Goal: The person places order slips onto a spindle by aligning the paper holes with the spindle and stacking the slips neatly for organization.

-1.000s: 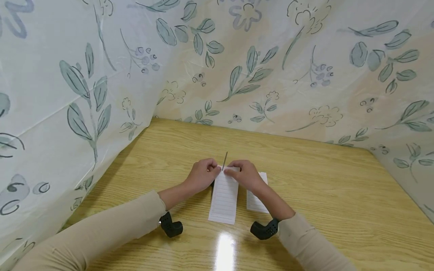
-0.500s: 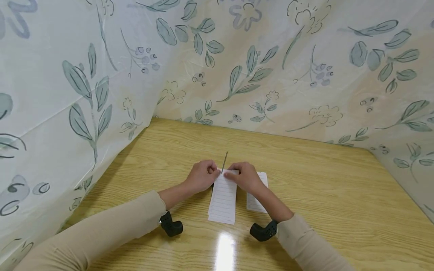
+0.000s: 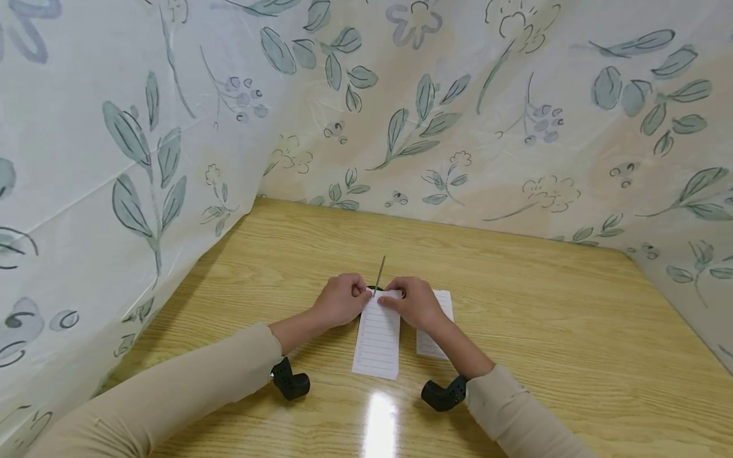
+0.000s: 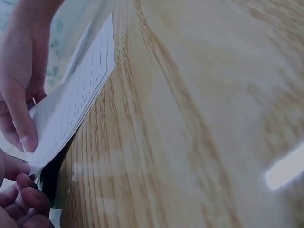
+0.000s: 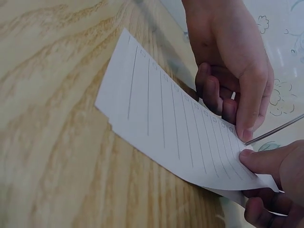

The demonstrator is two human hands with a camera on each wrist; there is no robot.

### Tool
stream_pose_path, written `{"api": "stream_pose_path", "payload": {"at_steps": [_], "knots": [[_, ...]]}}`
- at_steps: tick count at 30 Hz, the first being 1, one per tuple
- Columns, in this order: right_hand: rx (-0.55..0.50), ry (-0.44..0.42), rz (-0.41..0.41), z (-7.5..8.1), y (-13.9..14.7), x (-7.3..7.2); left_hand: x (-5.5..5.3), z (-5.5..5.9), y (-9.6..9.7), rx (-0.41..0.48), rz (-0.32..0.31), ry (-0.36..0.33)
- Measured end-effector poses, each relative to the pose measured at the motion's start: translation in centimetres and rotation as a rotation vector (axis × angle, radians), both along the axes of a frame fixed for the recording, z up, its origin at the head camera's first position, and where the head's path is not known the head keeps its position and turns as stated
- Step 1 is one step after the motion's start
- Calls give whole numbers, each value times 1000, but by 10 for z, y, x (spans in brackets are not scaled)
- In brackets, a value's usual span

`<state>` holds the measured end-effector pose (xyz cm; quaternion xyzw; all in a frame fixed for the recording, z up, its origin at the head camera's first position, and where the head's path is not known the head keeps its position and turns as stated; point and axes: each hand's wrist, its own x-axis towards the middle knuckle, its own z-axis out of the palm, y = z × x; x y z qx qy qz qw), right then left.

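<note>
Narrow slips of lined white paper (image 3: 376,343) lie under both hands, with a thin metal spike (image 3: 380,272) rising at their top edge. Behind that edge shows part of a dark base (image 4: 53,178), mostly hidden by the paper. My left hand (image 3: 342,300) pinches the slips at the top left corner, thumb close beside the spike. On the other side of the spike, my right hand (image 3: 419,305) grips the top right part, thumb on the upper face and fingers beneath. In the right wrist view the paper (image 5: 161,118) bows upward toward the fingers.
More lined slips (image 3: 426,343) lie on the table just right, partly behind the right forearm. The wood-grain table (image 3: 544,331) ends at floral-patterned cloth (image 3: 487,127) at the back and sides. Black wrist mounts (image 3: 292,383) hang below both wrists.
Both hands and the paper's top edge have shifted slightly down the spike. More of the dark base now shows behind the edge. The lower ends, fanned half a second ago, look more even.
</note>
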<state>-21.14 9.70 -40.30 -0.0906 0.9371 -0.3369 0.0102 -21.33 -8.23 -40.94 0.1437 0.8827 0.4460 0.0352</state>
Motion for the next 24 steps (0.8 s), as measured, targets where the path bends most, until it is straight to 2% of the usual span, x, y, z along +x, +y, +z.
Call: {"api": "stream_pose_path", "payload": {"at_steps": [7,19,24], "knots": [[14,14,-7,-4,0,0,-2,0,1,-38,2,-1],[91,11,-49,2,1,2,-3,2,4,-69,16,-16],[111,32,-59,3,3,3,-4,2,5,-54,17,-30]]}}
